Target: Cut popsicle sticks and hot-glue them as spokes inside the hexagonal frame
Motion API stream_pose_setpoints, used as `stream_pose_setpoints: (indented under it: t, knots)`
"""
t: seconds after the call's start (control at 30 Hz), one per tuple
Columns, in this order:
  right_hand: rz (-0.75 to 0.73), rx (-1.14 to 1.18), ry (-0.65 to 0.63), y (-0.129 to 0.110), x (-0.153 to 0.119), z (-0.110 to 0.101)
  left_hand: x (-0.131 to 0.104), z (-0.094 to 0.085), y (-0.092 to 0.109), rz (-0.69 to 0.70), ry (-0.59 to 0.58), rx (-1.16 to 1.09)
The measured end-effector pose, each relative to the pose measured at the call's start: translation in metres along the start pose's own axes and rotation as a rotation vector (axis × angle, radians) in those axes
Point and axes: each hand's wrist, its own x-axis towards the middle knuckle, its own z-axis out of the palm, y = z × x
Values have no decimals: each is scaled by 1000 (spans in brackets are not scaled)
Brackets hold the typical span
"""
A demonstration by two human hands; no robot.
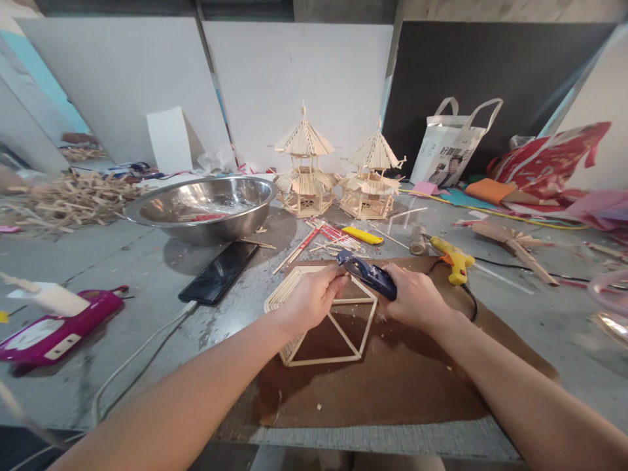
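A hexagonal frame of thin wooden sticks (326,360) lies on a brown mat (407,392), its left side filled with rows of sticks. Above the frame, my left hand (314,297) is closed in a pinch at the tip of a dark blue cutting tool; what is between the fingers is too small to make out. The blue tool (373,276) is held by its handles in my right hand (415,294), to the right of my left hand. Its jaws are beside my left fingertips.
Two stick pagodas (305,190) (370,190) stand at the back. A steel bowl (201,226) and a phone (219,273) are on the left, beyond a magenta power strip (63,333). A yellow glue gun (454,260), yellow cutter (363,235) and loose sticks lie around the mat.
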Motion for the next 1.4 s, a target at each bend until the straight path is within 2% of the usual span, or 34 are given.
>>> stream_pose_setpoints:
  t: [0.53, 0.67, 0.8, 0.97, 1.1, 1.4]
  knots:
    - [61, -36, -66, 1, 6, 3, 3, 1, -2, -79, -42, 5]
    - [87, -25, -83, -3, 5, 3, 4, 3, -5, -89, -18, 37]
    - [63, 66, -34, -7, 4, 6, 3, 7, -7, -50, 56, 35]
    - [7, 159, 51, -7, 2, 12, 2, 10, -2, -31, 73, -43]
    - [41, 111, 62, -7, 1, 12, 1, 12, 0, -41, 78, -101]
    - [107, -32, 2, -10, 2, 6, 3, 12, 0, -94, 93, -71]
